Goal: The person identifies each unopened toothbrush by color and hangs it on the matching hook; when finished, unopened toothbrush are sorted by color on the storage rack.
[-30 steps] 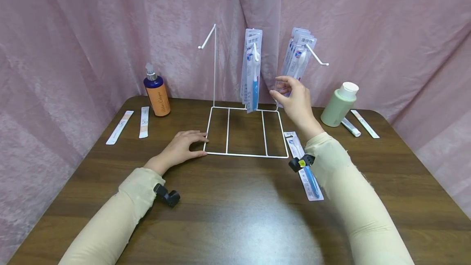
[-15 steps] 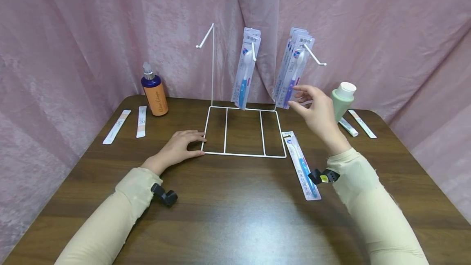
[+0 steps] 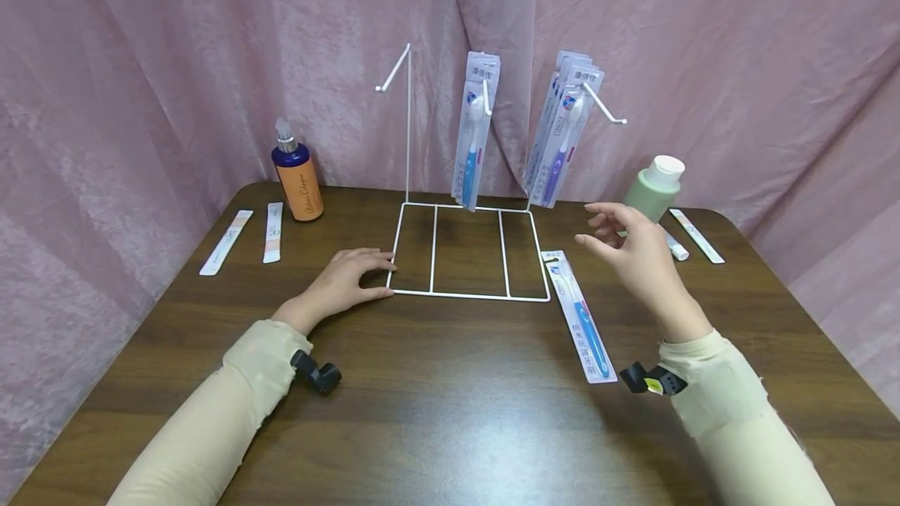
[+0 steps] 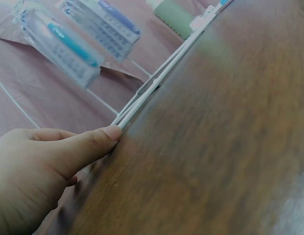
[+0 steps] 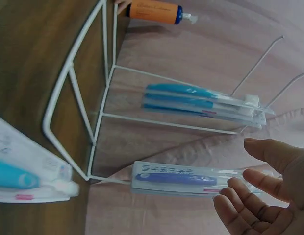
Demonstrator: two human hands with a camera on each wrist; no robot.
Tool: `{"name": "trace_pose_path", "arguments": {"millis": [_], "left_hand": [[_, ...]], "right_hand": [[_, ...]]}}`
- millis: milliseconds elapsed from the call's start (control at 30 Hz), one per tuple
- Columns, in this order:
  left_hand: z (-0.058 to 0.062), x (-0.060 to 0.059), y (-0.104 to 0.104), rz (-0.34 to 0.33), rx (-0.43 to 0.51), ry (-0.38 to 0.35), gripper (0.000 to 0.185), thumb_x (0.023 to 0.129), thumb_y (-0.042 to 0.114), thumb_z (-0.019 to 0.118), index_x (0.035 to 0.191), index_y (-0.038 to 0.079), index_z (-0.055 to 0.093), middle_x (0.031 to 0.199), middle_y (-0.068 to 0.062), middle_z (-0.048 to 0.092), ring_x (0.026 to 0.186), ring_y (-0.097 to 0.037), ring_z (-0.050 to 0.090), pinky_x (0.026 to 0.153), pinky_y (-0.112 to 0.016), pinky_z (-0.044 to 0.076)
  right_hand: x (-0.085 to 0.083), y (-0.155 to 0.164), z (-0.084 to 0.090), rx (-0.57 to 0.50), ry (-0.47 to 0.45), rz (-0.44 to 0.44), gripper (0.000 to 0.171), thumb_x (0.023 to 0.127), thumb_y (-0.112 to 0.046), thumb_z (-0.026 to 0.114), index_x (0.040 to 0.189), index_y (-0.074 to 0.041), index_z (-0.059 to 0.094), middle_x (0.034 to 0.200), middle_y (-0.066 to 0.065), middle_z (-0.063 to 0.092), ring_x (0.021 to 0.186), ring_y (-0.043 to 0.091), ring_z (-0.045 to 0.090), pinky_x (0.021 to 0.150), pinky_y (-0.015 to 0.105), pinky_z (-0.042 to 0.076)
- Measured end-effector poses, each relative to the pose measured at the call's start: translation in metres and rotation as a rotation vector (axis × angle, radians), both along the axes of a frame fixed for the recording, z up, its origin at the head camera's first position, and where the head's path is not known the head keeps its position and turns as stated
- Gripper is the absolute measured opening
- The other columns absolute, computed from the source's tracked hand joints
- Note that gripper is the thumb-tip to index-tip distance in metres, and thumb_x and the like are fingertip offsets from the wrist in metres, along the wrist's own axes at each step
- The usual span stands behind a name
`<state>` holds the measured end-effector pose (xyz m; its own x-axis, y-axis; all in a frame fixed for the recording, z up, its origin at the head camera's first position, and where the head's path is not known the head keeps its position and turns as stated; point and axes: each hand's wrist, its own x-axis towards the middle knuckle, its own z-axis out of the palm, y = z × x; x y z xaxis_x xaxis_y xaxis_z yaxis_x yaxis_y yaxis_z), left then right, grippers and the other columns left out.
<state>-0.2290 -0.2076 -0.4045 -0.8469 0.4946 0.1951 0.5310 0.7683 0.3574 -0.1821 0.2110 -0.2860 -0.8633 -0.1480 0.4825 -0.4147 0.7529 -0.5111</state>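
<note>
We see a packaged toothbrush lying flat on the brown table, just to the right of the white wire rack, its long axis running away from us and leaning slightly left at the far end. Our right hand hovers above and a little right of the pack's far end, fingers loosely spread and holding nothing; it is plainly the nearer hand. Our left hand lies flat at the rack's front left corner, well apart from the pack, the thumb touching the base wire and the fingers relaxed, gripping nothing. On the rack, one blue-handled pack hangs from the middle hook and a bunch of purple-handled packs from the right hook; the left hook is bare. Farther out stand an orange pump bottle on the left with two flat sachets beside it, and a green bottle on the right. How many packs hang in the right bunch we cannot count, and the print on them is too small to read. The right wrist view cuts off most of the lying pack.
</note>
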Motion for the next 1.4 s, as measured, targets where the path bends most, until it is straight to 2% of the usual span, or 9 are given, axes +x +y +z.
{"name": "trace_pose_path", "arguments": {"millis": [167,267,333,833,1267,1400], "left_hand": [[0.000,0.000,0.000,0.004,0.000,-0.003,0.046,0.086,0.042,0.070,0.124,0.016,0.065,0.144,-0.004,0.053,0.137,-0.030,0.042,0.113,-0.053,0.026],[0.000,0.001,0.000,0.005,0.002,-0.003,0.046,0.086,0.042,0.070,0.124,0.016,0.065,0.144,-0.004,0.052,0.137,-0.030,0.042,0.113,-0.053,0.026],[0.001,0.002,0.001,0.004,0.006,-0.003,0.046,0.086,0.042,0.070,0.124,0.016,0.065,0.144,-0.004,0.052,0.137,-0.030,0.042,0.113,-0.053,0.026],[0.002,0.001,0.001,0.009,-0.001,-0.011,0.046,0.086,0.042,0.070,0.123,0.016,0.065,0.144,-0.004,0.052,0.137,-0.030,0.043,0.113,-0.053,0.026],[0.000,-0.001,-0.001,0.002,-0.001,0.005,0.046,0.085,0.042,0.070,0.123,0.017,0.065,0.143,-0.004,0.053,0.136,-0.030,0.044,0.112,-0.054,0.027],[0.000,-0.002,0.000,0.000,-0.004,0.001,0.046,0.086,0.043,0.070,0.123,0.017,0.065,0.143,-0.004,0.053,0.136,-0.030,0.043,0.113,-0.053,0.027]], "right_hand": [[0.008,0.007,-0.014,0.055,-0.014,0.017,0.040,0.085,-0.014,0.073,0.121,-0.001,0.061,0.099,0.018,0.067,0.086,0.031,0.067,0.072,0.029,0.053],[0.011,0.010,-0.023,0.063,-0.037,0.023,0.040,0.084,-0.012,0.073,0.121,0.000,0.061,0.100,0.019,0.067,0.087,0.032,0.067,0.075,0.043,0.055],[0.013,0.013,-0.029,0.064,-0.051,0.024,0.040,0.084,-0.011,0.073,0.121,0.000,0.060,0.100,0.020,0.067,0.088,0.032,0.067,0.075,0.048,0.055],[0.021,0.024,-0.061,0.157,-0.221,0.017,0.045,0.082,-0.017,0.075,0.121,-0.001,0.061,0.102,0.020,0.067,0.088,0.030,0.067,0.077,0.046,0.053],[0.016,0.023,-0.080,0.294,-0.373,0.058,0.055,0.079,-0.023,0.078,0.124,0.003,0.058,0.098,0.016,0.066,0.088,0.027,0.062,0.076,0.045,0.050],[0.015,0.022,-0.085,0.314,-0.391,0.062,0.057,0.078,-0.024,0.078,0.123,0.004,0.057,0.097,0.014,0.066,0.085,0.024,0.060,0.074,0.039,0.049]]}}
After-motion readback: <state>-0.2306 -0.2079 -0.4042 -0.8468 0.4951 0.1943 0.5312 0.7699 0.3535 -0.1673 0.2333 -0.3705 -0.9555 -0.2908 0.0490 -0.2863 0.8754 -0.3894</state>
